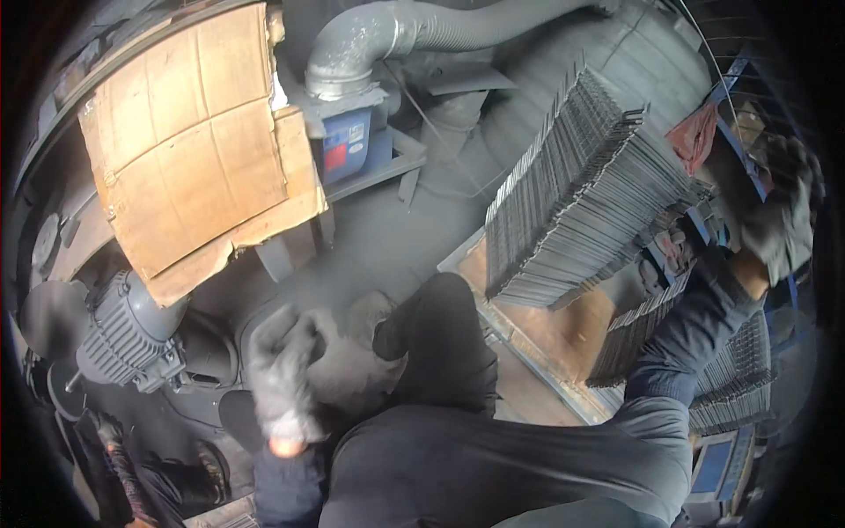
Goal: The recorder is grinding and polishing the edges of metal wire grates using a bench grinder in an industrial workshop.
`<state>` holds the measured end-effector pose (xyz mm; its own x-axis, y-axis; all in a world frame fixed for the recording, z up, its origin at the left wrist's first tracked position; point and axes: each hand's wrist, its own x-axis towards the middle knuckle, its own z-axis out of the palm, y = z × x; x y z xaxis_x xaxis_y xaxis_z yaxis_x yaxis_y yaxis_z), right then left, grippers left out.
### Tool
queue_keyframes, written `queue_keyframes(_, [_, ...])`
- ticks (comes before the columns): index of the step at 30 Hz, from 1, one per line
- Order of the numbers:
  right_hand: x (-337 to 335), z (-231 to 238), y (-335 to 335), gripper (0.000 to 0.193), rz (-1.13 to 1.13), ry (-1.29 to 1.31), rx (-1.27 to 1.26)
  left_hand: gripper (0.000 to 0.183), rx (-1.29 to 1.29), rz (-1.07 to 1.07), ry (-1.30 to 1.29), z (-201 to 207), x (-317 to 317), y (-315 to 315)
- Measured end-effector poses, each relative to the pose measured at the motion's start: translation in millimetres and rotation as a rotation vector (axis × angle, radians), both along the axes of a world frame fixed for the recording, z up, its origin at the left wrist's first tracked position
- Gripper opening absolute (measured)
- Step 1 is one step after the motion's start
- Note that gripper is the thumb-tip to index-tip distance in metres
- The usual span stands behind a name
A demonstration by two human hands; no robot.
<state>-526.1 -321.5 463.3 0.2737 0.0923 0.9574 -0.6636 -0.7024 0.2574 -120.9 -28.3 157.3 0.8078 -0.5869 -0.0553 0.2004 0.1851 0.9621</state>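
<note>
My left hand (pixel 283 365), in a grey-white work glove, hangs in front of my body at the lower left. Its fingers are loosely bent, with the thumb apart, and nothing shows in them. My right hand (pixel 782 231), gloved too, reaches out to the far right beside a blue metal frame (pixel 739 75). Blur and shadow hide its fingertips and whatever may be in them. A tall stack of thin, dark grey metal plates (pixel 572 189) leans to the left of my right arm. More plates (pixel 735 374) stand partly behind that arm.
Brown cardboard (pixel 194 132) covers equipment at the upper left, above a ribbed grey motor (pixel 123 339). A flexible duct (pixel 493 25) crosses the top. The stack rests on a brown board (pixel 568 330). Another person's arm (pixel 123 471) shows at the lower left.
</note>
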Motion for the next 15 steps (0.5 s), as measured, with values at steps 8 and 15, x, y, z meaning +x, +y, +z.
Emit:
queue_keyframes(8, [23,3,-92,0.031,-0.252,0.146,0.26,0.036,0.912,0.702,-0.435,-17,26,292])
queue_keyframes(15, [22,-28,-115,0.027,-0.507,0.364,0.298,0.046,1.504,0.989,-0.359,-51,13,474])
